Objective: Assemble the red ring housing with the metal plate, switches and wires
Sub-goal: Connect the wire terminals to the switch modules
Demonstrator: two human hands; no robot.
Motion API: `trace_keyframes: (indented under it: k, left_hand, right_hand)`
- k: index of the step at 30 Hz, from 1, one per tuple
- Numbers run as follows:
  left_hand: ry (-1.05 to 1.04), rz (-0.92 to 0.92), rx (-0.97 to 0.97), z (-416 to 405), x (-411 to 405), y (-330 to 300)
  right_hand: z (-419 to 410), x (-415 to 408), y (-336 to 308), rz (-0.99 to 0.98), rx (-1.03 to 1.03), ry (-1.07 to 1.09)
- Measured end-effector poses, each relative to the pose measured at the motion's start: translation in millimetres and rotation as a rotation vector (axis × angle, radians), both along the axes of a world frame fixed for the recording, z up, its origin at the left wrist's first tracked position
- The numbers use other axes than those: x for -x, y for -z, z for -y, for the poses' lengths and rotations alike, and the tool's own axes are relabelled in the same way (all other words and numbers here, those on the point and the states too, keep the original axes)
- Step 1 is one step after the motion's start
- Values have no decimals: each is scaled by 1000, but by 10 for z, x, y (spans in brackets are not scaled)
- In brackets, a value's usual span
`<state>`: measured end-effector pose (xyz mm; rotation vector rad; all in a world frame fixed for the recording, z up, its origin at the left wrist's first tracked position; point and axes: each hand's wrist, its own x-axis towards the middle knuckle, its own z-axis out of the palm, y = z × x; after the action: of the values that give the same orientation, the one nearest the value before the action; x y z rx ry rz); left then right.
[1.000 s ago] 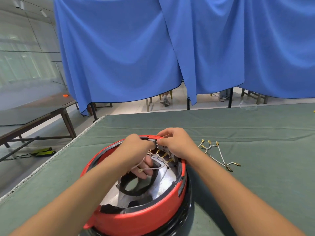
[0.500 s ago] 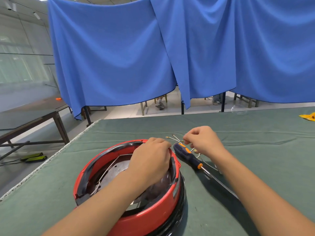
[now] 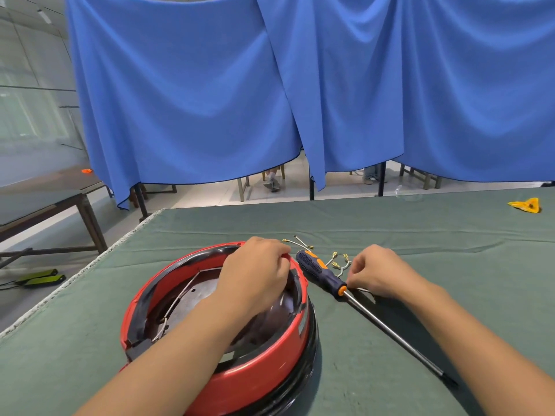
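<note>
The red ring housing [image 3: 258, 382] with its black lower rim stands on the green table, a grey metal plate [image 3: 192, 298] inside it. My left hand [image 3: 258, 274] rests curled over the housing's far rim and hides what lies under it. To the right, my right hand [image 3: 375, 273] pinches a white wire harness with brass terminals [image 3: 338, 261] lying on the cloth. Another loose wire pair [image 3: 297, 241] lies just beyond the housing. The switches are hidden.
A long screwdriver [image 3: 318, 270] with a blue and orange handle lies between the housing and my right hand, shaft pointing to the near right. A yellow scrap [image 3: 525, 204] sits far right. The table's left edge [image 3: 78, 274] runs close to the housing. Blue curtains hang behind.
My right hand left the housing's far rim and moved right to the wire harness on the cloth. My left hand shifted onto the far rim. The view panned, bringing the screwdriver in.
</note>
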<state>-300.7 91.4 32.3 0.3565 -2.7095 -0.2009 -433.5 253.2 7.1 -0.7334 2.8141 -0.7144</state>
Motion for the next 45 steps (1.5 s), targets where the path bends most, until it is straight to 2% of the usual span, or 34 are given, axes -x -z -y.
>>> trace_keyframes:
  k: [3, 7, 13, 20, 25, 27, 31, 36, 40, 45]
  left_hand:
    - [0, 6, -22, 9, 9, 11]
    - [8, 11, -36, 4, 12, 19]
    - [33, -93, -125, -9, -29, -1]
    - [164, -295, -191, -86, -94, -32]
    - [243, -201, -335, -141, -114, -36]
    - [212, -225, -351, -147, -95, -32]
    - [19, -418, -404, -101, -86, -69]
    - [-23, -326, -498, -78, -94, -65]
    - [90, -252, -686, -121, -91, -76]
    - [184, -298, -838, -117, -85, -81]
  right_hand:
    - [4, 2, -47, 141, 296, -13]
    - [3, -16, -171, 480, 743, -69]
    - [54, -134, -249, 746, 1009, -182]
    - [111, -221, -310, 899, 1135, -241]
    - [167, -286, -325, 964, 1173, -266]
    - [181, -306, -329, 981, 1197, -258]
    - [190, -313, -350, 1040, 1322, -245]
    - [218, -318, -331, 1094, 1445, -232]
    - [251, -343, -303, 1093, 1445, -220]
    - [266, -347, -270, 1074, 1404, -211]
